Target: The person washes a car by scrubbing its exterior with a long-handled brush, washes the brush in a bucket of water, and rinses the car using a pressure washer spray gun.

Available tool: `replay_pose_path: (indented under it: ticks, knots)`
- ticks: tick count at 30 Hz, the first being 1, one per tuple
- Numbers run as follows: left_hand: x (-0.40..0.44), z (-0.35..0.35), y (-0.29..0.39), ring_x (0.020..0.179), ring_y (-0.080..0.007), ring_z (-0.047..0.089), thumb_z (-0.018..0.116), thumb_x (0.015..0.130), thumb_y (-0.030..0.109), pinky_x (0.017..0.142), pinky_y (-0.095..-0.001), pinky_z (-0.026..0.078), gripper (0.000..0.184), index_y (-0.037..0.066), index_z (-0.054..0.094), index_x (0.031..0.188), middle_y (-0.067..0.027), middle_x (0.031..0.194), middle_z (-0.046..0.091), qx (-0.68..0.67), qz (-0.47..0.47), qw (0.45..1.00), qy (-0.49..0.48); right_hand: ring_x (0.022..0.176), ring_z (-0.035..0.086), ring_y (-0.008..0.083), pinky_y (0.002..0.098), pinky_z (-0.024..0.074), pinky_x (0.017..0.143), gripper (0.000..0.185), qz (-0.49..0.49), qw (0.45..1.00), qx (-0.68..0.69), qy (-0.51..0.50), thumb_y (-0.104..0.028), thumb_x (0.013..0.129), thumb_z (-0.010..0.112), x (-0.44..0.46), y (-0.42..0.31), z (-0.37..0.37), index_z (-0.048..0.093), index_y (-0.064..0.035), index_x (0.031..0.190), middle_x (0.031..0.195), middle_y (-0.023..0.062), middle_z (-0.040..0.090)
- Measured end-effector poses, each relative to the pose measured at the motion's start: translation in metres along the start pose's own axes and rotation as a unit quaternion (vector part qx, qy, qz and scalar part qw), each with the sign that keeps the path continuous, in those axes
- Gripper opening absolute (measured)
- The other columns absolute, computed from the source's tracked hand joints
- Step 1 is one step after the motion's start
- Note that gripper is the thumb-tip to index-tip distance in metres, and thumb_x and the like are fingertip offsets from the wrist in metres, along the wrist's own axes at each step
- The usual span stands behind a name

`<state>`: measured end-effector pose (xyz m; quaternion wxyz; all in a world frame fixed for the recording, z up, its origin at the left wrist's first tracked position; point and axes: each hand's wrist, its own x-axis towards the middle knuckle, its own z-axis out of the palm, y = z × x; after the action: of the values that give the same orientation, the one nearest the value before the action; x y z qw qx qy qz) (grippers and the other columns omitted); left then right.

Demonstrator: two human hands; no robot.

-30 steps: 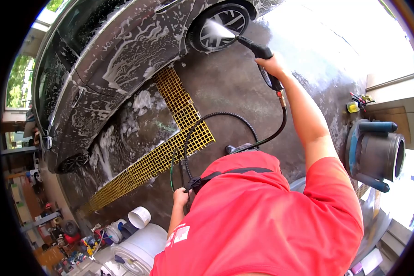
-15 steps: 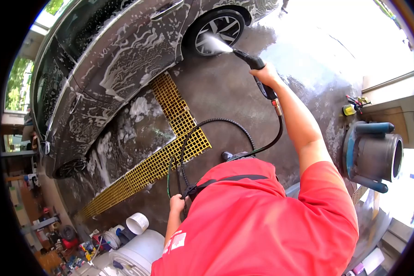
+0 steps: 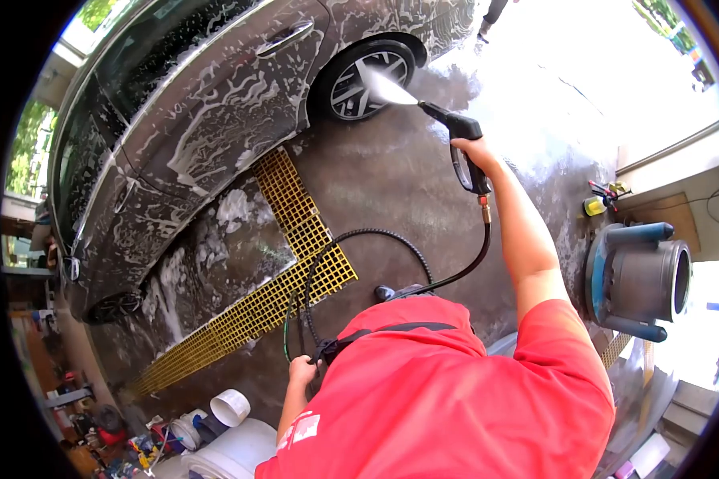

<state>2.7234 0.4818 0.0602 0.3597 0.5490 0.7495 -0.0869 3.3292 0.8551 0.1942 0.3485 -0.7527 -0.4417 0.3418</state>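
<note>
My right hand (image 3: 475, 156) is wrapped round the grip of a black spray gun (image 3: 459, 132), which sends a white spray (image 3: 390, 90) onto the spoked wheel (image 3: 369, 84) of a soapy grey car (image 3: 216, 120). A black hose (image 3: 478, 257) runs from the gun's brass fitting down towards my body. Low at my left side, my left hand (image 3: 302, 370) is closed round the dark hose (image 3: 308, 303), close to my waist.
Yellow floor grating (image 3: 291, 215) crosses the wet floor. A metal drum with blue parts (image 3: 643, 279) stands at the right, near a yellow bottle (image 3: 593, 206). White containers (image 3: 230, 407) are at the lower left. Someone's leg (image 3: 491, 17) shows at the top.
The spray gun and my right hand have shifted lower in view, with the gun's nozzle slightly farther right. Car, wheel and grating also sit lower and further left. A leg has come into view at the top.
</note>
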Motion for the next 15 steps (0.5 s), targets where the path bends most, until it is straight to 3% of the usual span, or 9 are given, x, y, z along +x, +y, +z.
replay_pose_path:
  ticks: [4,6,8,10,12,15]
  knots:
    - [0.010,0.000,0.001,0.085,-0.0368,0.066,0.076,0.073,0.036,0.075,-0.0446,0.051,0.032,0.006,0.071,0.079,-0.0205,0.084,0.068,0.005,-0.005,1.000,0.004,0.061,0.060,0.0163,0.0336,0.0491,0.061,0.029,-0.082,0.991,-0.003,0.104,-0.026,0.071,0.078,-0.010,-0.014,0.003,0.069,-0.0001,0.081,0.068,0.0070,0.065]
    - [0.015,0.004,-0.007,0.086,-0.0365,0.065,0.075,0.072,0.035,0.075,-0.0445,0.051,0.030,0.006,0.071,0.080,-0.0199,0.086,0.068,-0.010,-0.007,1.000,-0.004,0.064,0.060,0.0173,0.0344,0.0492,0.063,0.030,-0.090,0.992,-0.006,0.087,-0.024,0.071,0.078,-0.006,-0.014,-0.001,0.068,0.0005,0.085,0.070,0.0073,0.065]
    - [0.017,0.004,-0.006,0.087,-0.0360,0.065,0.075,0.072,0.036,0.077,-0.0442,0.051,0.031,0.006,0.071,0.080,-0.0195,0.086,0.068,0.038,0.020,0.999,-0.016,0.066,0.060,0.0175,0.0350,0.0487,0.064,0.031,0.018,0.999,0.019,-0.021,-0.024,0.072,0.077,0.005,-0.005,-0.008,0.067,0.0005,0.088,0.073,0.0070,0.065]
    - [0.019,0.003,-0.003,0.087,-0.0354,0.065,0.076,0.072,0.037,0.078,-0.0437,0.051,0.032,0.007,0.071,0.079,-0.0189,0.086,0.068,0.020,0.020,1.000,-0.007,0.066,0.059,0.0161,0.0342,0.0477,0.063,0.031,0.012,1.000,0.026,-0.003,-0.024,0.072,0.077,0.003,-0.009,-0.007,0.067,0.0005,0.086,0.073,0.0059,0.063]
    - [0.019,0.007,-0.004,0.087,-0.0353,0.065,0.076,0.072,0.037,0.078,-0.0434,0.051,0.031,0.007,0.071,0.080,-0.0184,0.085,0.068,0.019,-0.035,0.999,-0.024,0.063,0.057,0.0137,0.0324,0.0468,0.061,0.030,-0.019,0.997,0.003,0.078,-0.026,0.072,0.078,-0.002,-0.012,-0.006,0.067,0.0005,0.082,0.070,0.0049,0.063]
    - [0.021,0.010,-0.003,0.087,-0.0343,0.066,0.076,0.073,0.039,0.079,-0.0432,0.052,0.032,0.009,0.072,0.082,-0.0165,0.086,0.069,0.028,0.001,0.999,-0.039,0.058,0.052,0.0122,0.0308,0.0420,0.055,0.026,0.006,0.999,0.039,-0.027,-0.028,0.075,0.076,-0.002,-0.020,-0.012,0.065,-0.0041,0.079,0.065,0.0009,0.057]
